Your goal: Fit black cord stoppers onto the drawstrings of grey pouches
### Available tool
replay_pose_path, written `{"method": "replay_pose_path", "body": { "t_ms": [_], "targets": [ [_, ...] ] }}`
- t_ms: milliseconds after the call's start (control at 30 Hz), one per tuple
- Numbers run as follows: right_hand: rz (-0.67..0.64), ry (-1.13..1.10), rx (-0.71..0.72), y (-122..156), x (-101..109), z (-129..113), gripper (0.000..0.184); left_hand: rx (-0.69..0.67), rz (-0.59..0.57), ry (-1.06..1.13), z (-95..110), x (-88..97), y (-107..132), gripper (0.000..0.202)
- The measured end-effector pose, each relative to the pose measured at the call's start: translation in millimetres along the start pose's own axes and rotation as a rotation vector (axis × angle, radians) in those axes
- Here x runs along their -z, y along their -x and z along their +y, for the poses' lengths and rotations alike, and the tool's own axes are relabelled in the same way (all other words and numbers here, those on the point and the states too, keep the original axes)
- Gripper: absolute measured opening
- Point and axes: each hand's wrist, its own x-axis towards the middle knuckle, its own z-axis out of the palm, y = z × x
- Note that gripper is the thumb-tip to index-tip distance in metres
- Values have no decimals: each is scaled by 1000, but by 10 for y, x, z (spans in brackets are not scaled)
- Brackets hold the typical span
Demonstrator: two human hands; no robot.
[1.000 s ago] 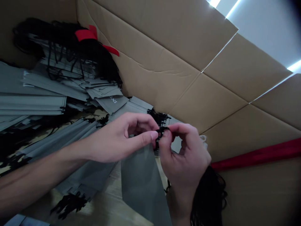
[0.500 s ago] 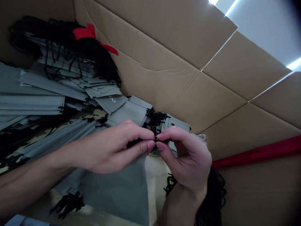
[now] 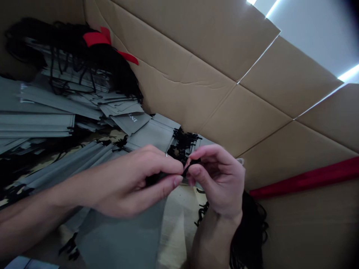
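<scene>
My left hand is closed, thumb pressed against the bent forefinger, and pinches a short bit of black cord. Thumb and fingertips of my right hand grip the same cord just to the right, nearly touching the left fingertips. Below the left hand hangs a grey fabric drawstring bag, its upper edge hidden behind the fingers. How the cord joins the bag is also hidden by my hands.
Stacks of flat grey bags spread across the left. Behind them lies a heap of black cords with a red band. Cardboard walls rise behind. A red strip and more black cords are at the right.
The right fingers have opened slightly and shifted, showing more black cord between them. The left hand has tilted a little, and the hanging bag has swung left.
</scene>
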Motion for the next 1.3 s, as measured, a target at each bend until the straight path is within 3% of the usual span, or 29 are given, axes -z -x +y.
{"method": "replay_pose_path", "body": {
  "t_ms": [200, 400, 533, 667, 833, 967, 1067, 1300],
  "targets": [
    [121, 246, 121, 24, 35, -54, 19, 110, 38, -43, -24, -25, -35, 38],
    [115, 440, 276, 22, 2, -43, 18, 124, 175, -75, -64, -69, -62, 31],
    [54, 434, 280, -6, -24, -25, 16, 160, 311, 107, -62, -63, -73, 11],
    [2, 482, 300, -17, -63, -22, 18, 227, 346, 277, -82, -45, -94, 6],
    [11, 917, 437, 0, -163, -64, 10, 230, 417, 252, -130, -98, -102, 3],
    [-87, 1197, 424, -4, -207, -53, 19, 204, 448, 177, -164, -164, -93, 4],
    [-112, 1220, 458, -36, -226, 4, 28, 222, 461, 154, -169, -172, -93, 4],
    [8, 1170, 630, -136, -325, 230, 36, 322, 551, 208, -178, -161, -118, 9]
  ]
}}
